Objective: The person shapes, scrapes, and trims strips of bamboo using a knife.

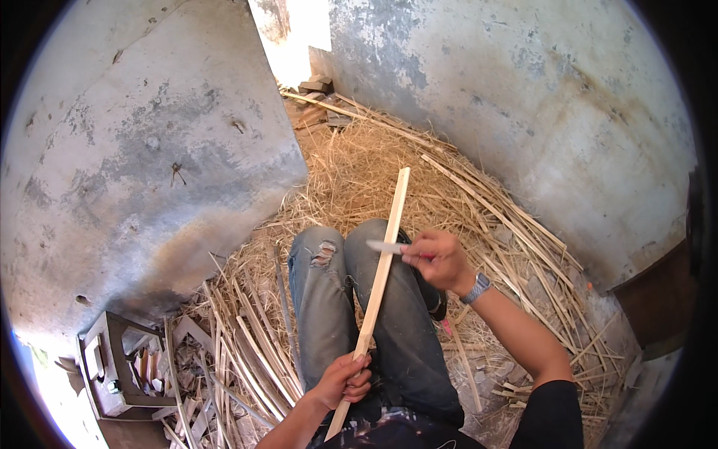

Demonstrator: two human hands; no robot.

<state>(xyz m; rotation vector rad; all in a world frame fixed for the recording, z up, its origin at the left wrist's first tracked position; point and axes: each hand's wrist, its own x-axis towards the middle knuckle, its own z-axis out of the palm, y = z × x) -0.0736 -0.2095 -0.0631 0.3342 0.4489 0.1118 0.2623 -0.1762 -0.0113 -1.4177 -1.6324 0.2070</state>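
Note:
A long pale bamboo strip (379, 288) slants up and away across my lap, over my right thigh. Near its lower end my left hand (344, 380) is wrapped round it. My right hand (437, 260), with a watch (476, 287) on the wrist, grips a knife (384, 246) by its handle, most of which my fingers hide. The knife's blade points left and lies across the strip in its upper half, at about knee height. Whether the edge touches the strip I cannot tell.
Split strips (250, 359) lie in a bundle at my left, beside a metal frame (123, 367). Shavings (344, 172) cover the floor ahead. More long strips (497, 209) lie along the right wall (538, 112). A stained wall (149, 150) stands on the left, with bricks (315, 84) at the far gap.

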